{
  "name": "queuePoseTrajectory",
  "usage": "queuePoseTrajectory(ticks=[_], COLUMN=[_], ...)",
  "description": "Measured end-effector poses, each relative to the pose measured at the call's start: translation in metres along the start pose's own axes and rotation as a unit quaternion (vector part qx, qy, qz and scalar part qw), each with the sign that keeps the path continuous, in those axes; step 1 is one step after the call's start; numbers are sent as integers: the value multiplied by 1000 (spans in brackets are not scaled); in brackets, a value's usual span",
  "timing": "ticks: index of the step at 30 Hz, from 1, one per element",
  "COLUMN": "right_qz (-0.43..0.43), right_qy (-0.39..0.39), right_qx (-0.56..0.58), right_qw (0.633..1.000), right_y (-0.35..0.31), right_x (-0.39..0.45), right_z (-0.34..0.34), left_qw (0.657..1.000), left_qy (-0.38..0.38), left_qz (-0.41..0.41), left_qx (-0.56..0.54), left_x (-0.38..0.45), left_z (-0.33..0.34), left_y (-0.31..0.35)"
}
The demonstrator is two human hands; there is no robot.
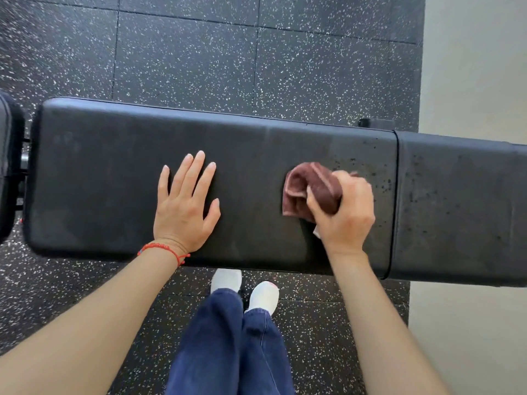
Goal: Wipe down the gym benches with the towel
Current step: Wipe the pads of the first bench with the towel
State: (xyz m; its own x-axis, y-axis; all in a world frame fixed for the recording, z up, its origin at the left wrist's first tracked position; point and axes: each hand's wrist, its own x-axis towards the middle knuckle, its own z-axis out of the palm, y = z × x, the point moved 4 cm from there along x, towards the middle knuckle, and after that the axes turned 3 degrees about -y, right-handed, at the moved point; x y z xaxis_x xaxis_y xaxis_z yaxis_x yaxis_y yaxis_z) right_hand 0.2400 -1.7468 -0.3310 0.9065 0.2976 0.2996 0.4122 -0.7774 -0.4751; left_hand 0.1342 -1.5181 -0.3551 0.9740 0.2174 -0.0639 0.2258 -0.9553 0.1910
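Observation:
A long black padded gym bench (94, 172) runs across the view from left to right. A second pad section (456, 206) joins it at the right, past a seam. My left hand (185, 206) lies flat on the middle of the pad with fingers spread, a red bracelet at its wrist. My right hand (346, 212) is closed around a bunched maroon towel (309, 186), pressing it onto the pad right of centre. Dark wet specks dot the pad just right of the towel.
Black speckled rubber floor tiles (185, 58) surround the bench. A pale wall or floor strip (473, 67) runs down the right side. Another black pad (8, 166) sits at the far left edge. My legs in blue jeans and white shoes (263, 295) stand close to the bench's near side.

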Motion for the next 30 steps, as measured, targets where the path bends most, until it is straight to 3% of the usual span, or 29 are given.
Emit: queuePoseTrajectory(ticks=[7, 10, 15, 22, 30], right_qz=[74, 64, 61, 48, 14], right_qy=[-3, -18, -30, -40, -24], right_qx=[-20, -7, -5, 11, 16], right_qw=[997, 998, 998, 998, 999], right_y=[12, 11, 15, 34, 50], right_x=[71, 67, 22, -58, -61], right_z=[6, 2, -13, -40, -39], left_qw=[1000, 999, 991, 995, 998], left_qy=[-17, -32, -17, -49, -58], left_qz=[-2, -14, -105, -14, -13], left_qx=[-3, -4, -80, -86, 6], left_x=[0, 0, 6, 22, 28], left_z=[-1, -7, -27, -9, 27], left_y=[4, 8, 41, 123, 127])
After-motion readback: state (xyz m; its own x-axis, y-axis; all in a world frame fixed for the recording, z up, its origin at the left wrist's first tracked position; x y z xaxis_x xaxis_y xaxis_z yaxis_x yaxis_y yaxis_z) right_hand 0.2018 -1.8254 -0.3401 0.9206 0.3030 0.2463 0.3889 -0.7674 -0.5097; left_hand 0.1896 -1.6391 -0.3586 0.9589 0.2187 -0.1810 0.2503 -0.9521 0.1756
